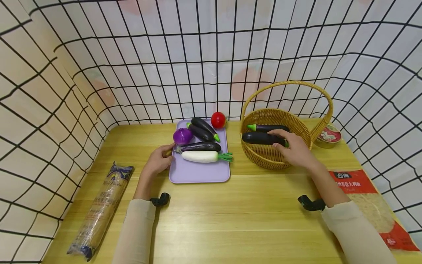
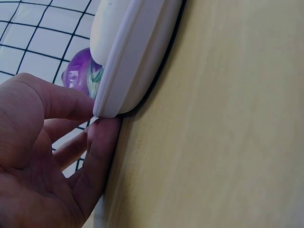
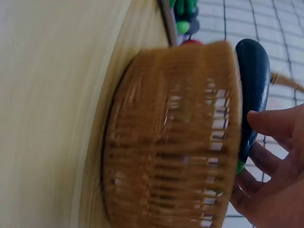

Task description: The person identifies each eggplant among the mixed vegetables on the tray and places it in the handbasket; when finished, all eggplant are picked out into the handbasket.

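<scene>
My right hand (image 1: 295,148) holds a dark eggplant (image 1: 258,138) with a green stem end by thumb and fingers, at the rim of a wicker basket (image 1: 263,157). Behind it, inside the basket, lies another eggplant (image 1: 268,128). In the right wrist view the held eggplant (image 3: 253,71) stands out past the basket wall (image 3: 166,128). My left hand (image 1: 159,160) pinches the left edge of a lilac tray (image 1: 199,174); the left wrist view shows thumb and finger at its rim (image 2: 111,95). The tray bears a white radish (image 1: 199,156), several eggplants (image 1: 201,146) and a purple onion (image 1: 182,136).
A red tomato (image 1: 218,120) sits at the tray's back right corner. Packaged noodles (image 1: 102,209) lie at the left. On the right are a red pasta bag (image 1: 372,205) under my forearm and a round tin (image 1: 329,135). A grid-patterned cloth (image 1: 197,66) stands behind the table.
</scene>
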A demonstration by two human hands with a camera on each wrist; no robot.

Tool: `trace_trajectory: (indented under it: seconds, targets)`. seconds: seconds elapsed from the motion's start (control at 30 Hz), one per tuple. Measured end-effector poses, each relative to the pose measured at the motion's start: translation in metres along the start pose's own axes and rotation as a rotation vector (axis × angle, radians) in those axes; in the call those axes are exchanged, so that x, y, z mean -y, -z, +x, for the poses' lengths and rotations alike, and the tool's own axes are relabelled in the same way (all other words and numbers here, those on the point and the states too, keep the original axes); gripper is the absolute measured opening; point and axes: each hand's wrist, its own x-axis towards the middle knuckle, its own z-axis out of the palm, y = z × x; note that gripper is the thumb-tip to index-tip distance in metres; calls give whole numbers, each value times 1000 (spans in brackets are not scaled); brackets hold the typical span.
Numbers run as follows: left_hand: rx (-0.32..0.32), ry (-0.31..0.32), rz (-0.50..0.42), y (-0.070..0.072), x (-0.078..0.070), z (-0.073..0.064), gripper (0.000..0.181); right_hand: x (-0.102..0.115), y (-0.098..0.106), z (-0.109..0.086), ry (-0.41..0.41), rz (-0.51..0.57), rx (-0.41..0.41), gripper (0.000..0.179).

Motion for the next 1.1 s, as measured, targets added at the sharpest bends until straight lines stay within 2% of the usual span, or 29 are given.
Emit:
trace_trajectory:
  seconds: [0.13, 0.33, 0.63, 0.77, 1.1]
  targets:
    - [1, 8, -6, 0, 0, 0, 64, -17, 4, 10, -36, -30, 8, 43]
    - [0, 9, -23, 0, 0, 0, 64, -36, 5, 29, -117, -81, 67, 44]
    - [-2, 3, -12, 0, 1, 0, 63, -50, -1, 52, -146, -143, 141, 44]
    - [-1, -1, -10, 0, 2, 0, 63, -53, -3, 57, -157, -152, 159, 44]
    - [0, -6, -28, 0, 2, 1, 63, -52, -5, 57, -154, -162, 143, 46]
